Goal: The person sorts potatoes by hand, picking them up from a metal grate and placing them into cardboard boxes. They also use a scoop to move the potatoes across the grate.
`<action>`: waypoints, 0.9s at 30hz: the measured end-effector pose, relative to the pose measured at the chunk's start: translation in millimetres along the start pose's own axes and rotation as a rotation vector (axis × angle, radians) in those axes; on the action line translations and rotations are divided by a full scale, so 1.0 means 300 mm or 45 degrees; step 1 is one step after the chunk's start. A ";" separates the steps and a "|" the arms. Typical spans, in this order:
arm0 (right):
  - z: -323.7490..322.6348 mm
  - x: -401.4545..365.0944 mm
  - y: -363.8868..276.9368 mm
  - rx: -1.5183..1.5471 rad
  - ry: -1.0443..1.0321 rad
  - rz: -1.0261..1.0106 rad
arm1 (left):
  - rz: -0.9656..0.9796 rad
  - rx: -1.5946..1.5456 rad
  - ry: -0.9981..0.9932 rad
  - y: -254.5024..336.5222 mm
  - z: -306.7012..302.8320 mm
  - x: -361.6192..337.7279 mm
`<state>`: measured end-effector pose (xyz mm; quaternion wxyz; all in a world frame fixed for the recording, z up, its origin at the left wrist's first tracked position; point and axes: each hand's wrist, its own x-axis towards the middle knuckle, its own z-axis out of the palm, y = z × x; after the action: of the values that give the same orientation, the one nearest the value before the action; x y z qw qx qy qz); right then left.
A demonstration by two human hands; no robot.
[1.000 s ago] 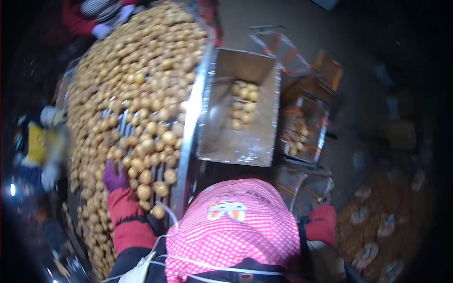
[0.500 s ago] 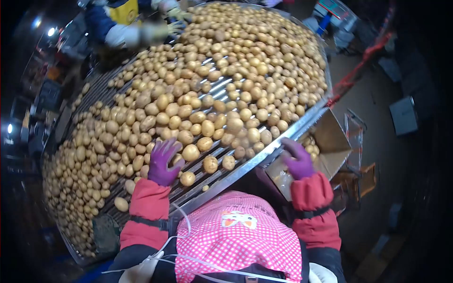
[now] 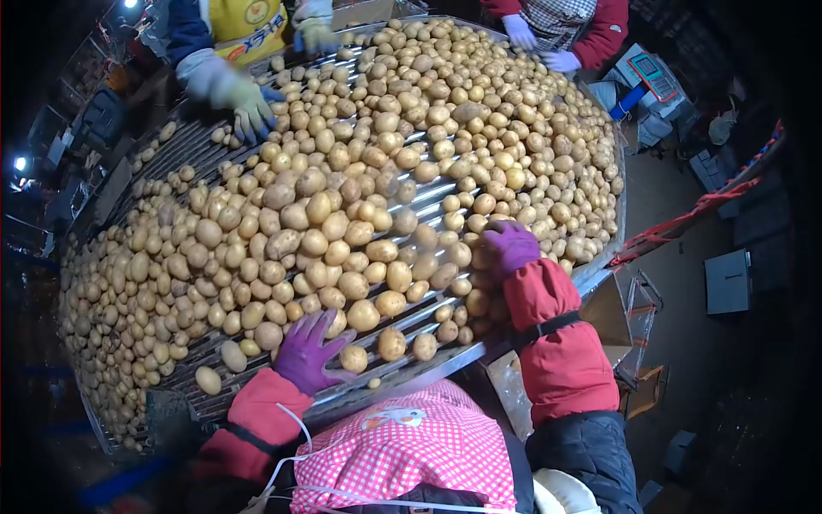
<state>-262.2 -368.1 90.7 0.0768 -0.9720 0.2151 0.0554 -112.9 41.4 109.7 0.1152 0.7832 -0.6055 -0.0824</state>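
Note:
Potatoes (image 3: 317, 207) in a large heap cover a slatted metal sorting table (image 3: 432, 201). My left hand (image 3: 310, 353), in a purple glove, rests at the near edge of the heap with its fingers spread. A loose potato (image 3: 353, 358) lies beside its thumb. Farther right, my right hand (image 3: 511, 246), also gloved in purple, reaches over the table's rim onto the potatoes. Its fingers look bent but apart, touching potatoes, with none seen in its grasp. Part of its fingertips is hard to make out.
Across the table, one person's gloved hand (image 3: 250, 110) is among the potatoes; another person's gloved hand (image 3: 561, 61) rests at the far rim. A cardboard box (image 3: 604, 313) stands below the right edge. A red rope (image 3: 685, 218) and a scale (image 3: 655, 77) are at right.
My right hand has moved from above the box, over the rim and onto the potatoes. My left hand stays spread near the same potatoes. The view has shifted, showing more of the people opposite.

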 end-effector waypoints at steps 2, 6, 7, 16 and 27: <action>0.014 0.019 0.111 -0.138 0.146 0.282 | 0.008 0.023 0.045 0.001 0.014 0.024; 0.061 0.034 0.269 -0.114 0.560 0.641 | 0.015 0.038 0.104 0.000 0.029 0.039; 0.054 0.030 0.254 -0.037 0.536 0.567 | 0.012 0.048 0.096 -0.001 0.030 0.039; 0.068 0.019 -0.197 0.150 -0.016 -0.387 | 0.057 -0.120 -0.149 0.041 -0.009 0.150; 0.123 -0.072 0.060 0.259 0.873 0.317 | 0.003 -0.452 0.150 0.107 0.163 0.510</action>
<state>-292.2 -369.0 55.3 0.0892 -0.8879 0.3492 -0.2859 -117.2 -118.3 73.5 0.2867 0.7534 -0.5745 -0.1419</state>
